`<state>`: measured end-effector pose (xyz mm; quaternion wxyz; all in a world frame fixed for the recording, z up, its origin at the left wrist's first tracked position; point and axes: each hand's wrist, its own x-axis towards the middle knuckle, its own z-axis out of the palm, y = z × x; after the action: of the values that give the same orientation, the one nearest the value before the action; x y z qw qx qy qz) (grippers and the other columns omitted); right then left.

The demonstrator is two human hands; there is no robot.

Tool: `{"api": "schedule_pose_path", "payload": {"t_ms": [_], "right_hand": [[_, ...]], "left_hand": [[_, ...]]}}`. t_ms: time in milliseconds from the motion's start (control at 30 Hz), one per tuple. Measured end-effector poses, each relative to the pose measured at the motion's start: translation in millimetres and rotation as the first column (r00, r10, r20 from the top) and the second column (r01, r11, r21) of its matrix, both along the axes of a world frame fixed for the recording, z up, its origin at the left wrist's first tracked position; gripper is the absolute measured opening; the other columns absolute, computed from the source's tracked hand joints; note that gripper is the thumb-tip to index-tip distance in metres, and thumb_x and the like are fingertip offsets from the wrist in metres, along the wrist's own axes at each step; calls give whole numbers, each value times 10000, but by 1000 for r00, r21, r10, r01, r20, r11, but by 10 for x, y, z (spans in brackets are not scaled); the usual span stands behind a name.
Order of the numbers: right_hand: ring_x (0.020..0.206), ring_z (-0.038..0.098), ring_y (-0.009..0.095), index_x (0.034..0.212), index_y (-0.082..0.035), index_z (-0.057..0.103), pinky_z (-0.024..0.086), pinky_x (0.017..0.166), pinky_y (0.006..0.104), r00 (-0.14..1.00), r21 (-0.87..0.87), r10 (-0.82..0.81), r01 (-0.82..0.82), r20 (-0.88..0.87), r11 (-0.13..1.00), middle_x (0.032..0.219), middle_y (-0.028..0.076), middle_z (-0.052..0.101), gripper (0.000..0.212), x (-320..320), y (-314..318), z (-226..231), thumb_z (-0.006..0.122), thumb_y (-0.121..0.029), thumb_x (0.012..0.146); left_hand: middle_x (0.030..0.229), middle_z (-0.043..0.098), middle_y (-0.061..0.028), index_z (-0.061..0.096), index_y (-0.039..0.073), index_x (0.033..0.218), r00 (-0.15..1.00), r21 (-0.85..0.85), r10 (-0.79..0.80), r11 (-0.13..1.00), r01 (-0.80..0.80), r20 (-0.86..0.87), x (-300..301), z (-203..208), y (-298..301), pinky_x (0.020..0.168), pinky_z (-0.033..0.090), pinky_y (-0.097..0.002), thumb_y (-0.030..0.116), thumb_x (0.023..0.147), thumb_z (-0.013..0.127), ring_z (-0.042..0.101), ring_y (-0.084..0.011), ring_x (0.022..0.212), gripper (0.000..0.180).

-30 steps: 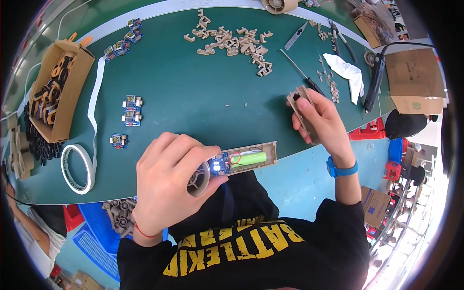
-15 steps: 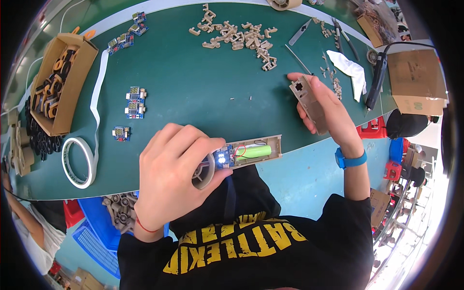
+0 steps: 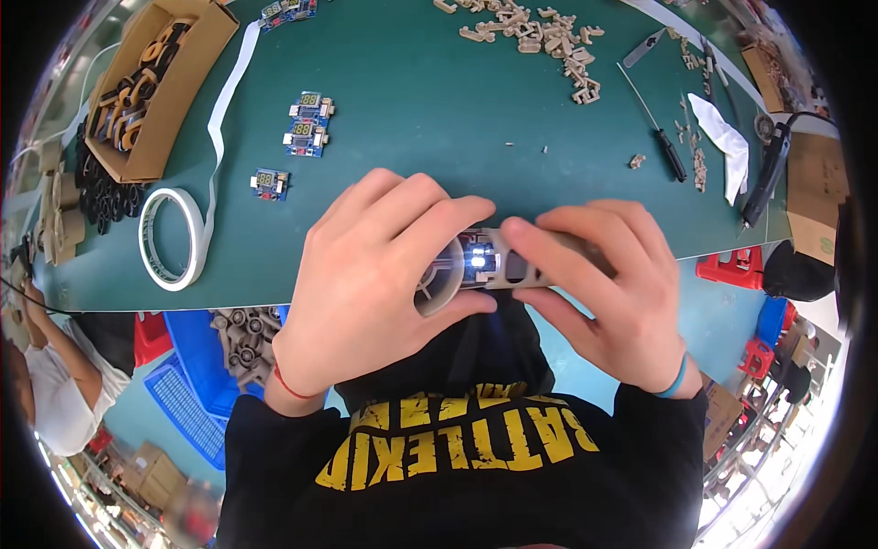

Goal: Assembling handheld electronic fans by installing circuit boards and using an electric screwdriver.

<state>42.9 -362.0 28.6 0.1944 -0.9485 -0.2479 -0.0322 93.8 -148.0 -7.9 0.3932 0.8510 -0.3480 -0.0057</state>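
Note:
My left hand [image 3: 366, 265] grips the round, spoked end [image 3: 445, 291] of a beige handheld device housing, fingers over the far side and thumb on the near side. My right hand [image 3: 613, 293] is closed around the handle part, holding a beige cover [image 3: 518, 268] against it. Between the two hands a small circuit board [image 3: 477, 260] shows, with a bright white light on it. The cover and my right fingers hide the inside of the handle. The device is held at the table's near edge, above my lap.
Blue display boards [image 3: 306, 137] lie beyond my left hand, near a white tape roll [image 3: 196, 240] and a cardboard box [image 3: 187, 101] of rings. Small beige parts [image 3: 576, 59], a screwdriver [image 3: 670, 154], white cloth [image 3: 722, 142] and powered driver [image 3: 766, 178] lie far right. Below left stands a blue crate [image 3: 186, 334].
My right hand has brought the cover down and left from above the table onto the handle, hiding the green battery and wires. The whole view has shifted, so the table's things appear higher.

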Motion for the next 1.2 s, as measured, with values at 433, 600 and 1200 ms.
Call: {"api": "schedule_pose_path", "payload": {"t_ms": [433, 600, 1200], "right_hand": [[812, 578, 242, 1050, -134, 721, 479, 677, 355, 998, 124, 12, -5, -55, 992, 949, 35, 614, 460, 82, 76, -107, 784, -175, 596], [809, 591, 246, 1063, -127, 717, 486, 674, 355, 999, 181, 48, -45, -11, 982, 953, 46, 628, 488, 115, 96, -181, 789, -163, 581], [633, 644, 128, 1066, 44, 609, 511, 545, 238, 189, 290, 223, 531, -956, 796, 783, 74, 650, 344, 367, -375, -58, 639, -268, 923]], "left_hand": [[848, 611, -63, 670, 59, 1019, 1000, -36, -9, 999, 9, -12, -6, -17, 4, 665, 465, -345, 336, 492, 879, 561, -263, 752, 631], [859, 620, -65, 673, 58, 1025, 1000, -39, -11, 999, 10, -19, -3, -27, -4, 665, 468, -349, 322, 502, 878, 568, -264, 758, 620], [869, 618, -62, 687, 68, 947, 997, -18, -48, 999, 47, -61, 7, 18, 28, 660, 470, -350, 154, 544, 854, 567, -262, 767, 445]]}}
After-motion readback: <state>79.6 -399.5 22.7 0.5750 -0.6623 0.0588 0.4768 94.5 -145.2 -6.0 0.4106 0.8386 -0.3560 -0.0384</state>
